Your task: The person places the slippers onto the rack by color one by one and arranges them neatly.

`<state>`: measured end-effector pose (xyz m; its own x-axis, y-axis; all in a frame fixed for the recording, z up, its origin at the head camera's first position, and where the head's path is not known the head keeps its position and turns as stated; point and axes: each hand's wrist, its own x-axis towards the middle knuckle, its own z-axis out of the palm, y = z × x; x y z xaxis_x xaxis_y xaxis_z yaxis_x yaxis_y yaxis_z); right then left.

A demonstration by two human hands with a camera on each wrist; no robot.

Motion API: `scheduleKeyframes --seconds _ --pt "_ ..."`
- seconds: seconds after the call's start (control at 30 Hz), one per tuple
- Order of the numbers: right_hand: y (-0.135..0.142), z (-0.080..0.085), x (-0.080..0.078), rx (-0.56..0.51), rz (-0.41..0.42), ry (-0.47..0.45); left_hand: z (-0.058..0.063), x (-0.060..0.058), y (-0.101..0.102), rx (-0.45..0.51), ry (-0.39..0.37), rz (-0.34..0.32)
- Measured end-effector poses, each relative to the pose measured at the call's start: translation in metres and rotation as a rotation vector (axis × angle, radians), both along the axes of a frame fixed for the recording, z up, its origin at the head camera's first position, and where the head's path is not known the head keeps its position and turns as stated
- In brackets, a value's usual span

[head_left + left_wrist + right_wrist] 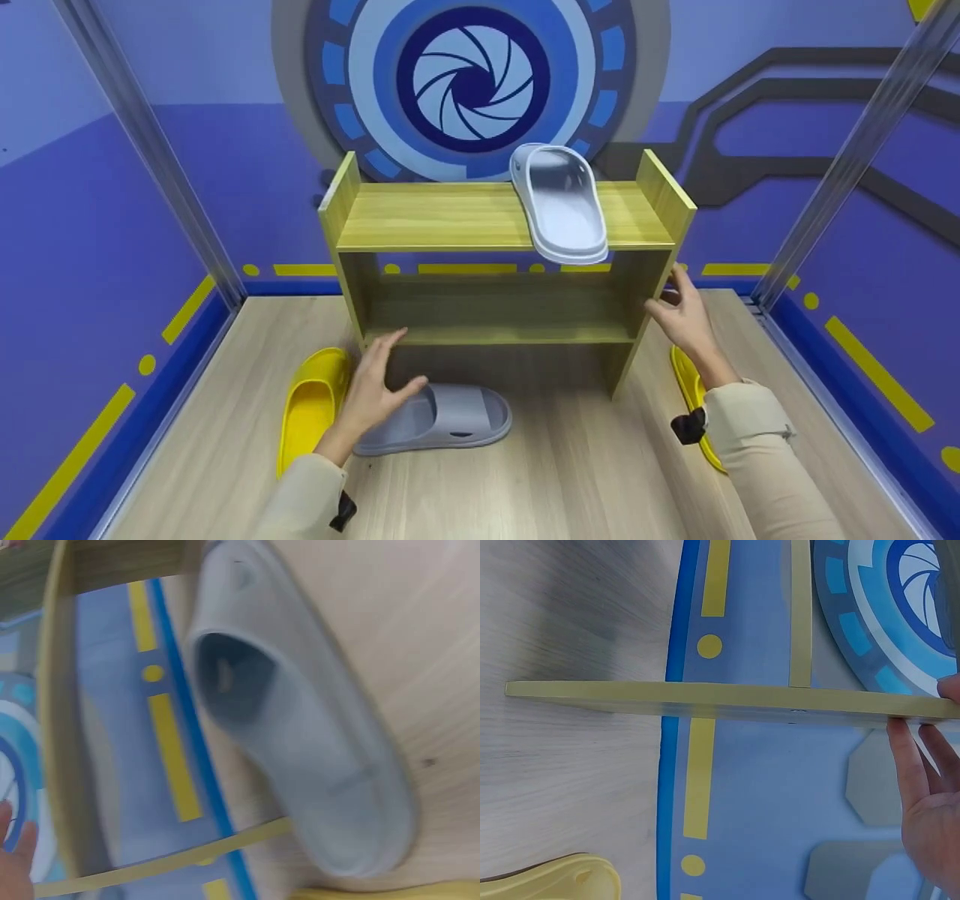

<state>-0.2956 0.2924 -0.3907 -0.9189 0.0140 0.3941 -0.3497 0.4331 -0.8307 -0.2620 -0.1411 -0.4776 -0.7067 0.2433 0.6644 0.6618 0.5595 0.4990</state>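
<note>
The rack (pixel 435 217) stood on the desk (pixel 570 480), right hand (pixel 686 322) pinching its right side, left hand (pixel 371 394) spread; I feared a lopsided tug would shed the slipper (pixel 570 221) overhanging its top.

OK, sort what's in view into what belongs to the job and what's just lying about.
Likely part of the job:
wooden shelf, held by the right hand
grey slipper on top of it

Apparently just lying about:
grey slipper at the shelf's foot
yellow slipper at left
yellow slipper at right
</note>
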Motion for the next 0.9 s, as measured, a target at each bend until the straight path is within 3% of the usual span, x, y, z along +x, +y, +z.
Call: scheduleKeyframes --seconds 0.17,0.33,0.47,0.6,0.73,0.9 --pt "-0.007 0.007 0.007 0.028 -0.015 0.018 -0.031 0.006 0.0 -0.119 -0.227 -0.013" --pt "-0.006 0.007 0.007 0.032 -0.012 0.032 -0.056 0.009 -0.002 -0.166 -0.323 -0.033" --pt "0.001 -0.002 -0.002 0.012 0.001 0.041 -0.069 0.008 -0.006 -0.181 -0.412 -0.037" --pt "0.003 -0.005 -0.004 -0.003 0.009 0.054 -0.079 0.006 -0.01 -0.218 -0.458 -0.022" --pt "-0.005 0.006 0.006 -0.002 0.007 0.051 -0.088 0.003 -0.014 -0.254 -0.454 0.0" --pt "-0.006 0.007 0.006 0.022 0.002 0.047 -0.093 0.001 -0.018 -0.306 -0.497 0.048"
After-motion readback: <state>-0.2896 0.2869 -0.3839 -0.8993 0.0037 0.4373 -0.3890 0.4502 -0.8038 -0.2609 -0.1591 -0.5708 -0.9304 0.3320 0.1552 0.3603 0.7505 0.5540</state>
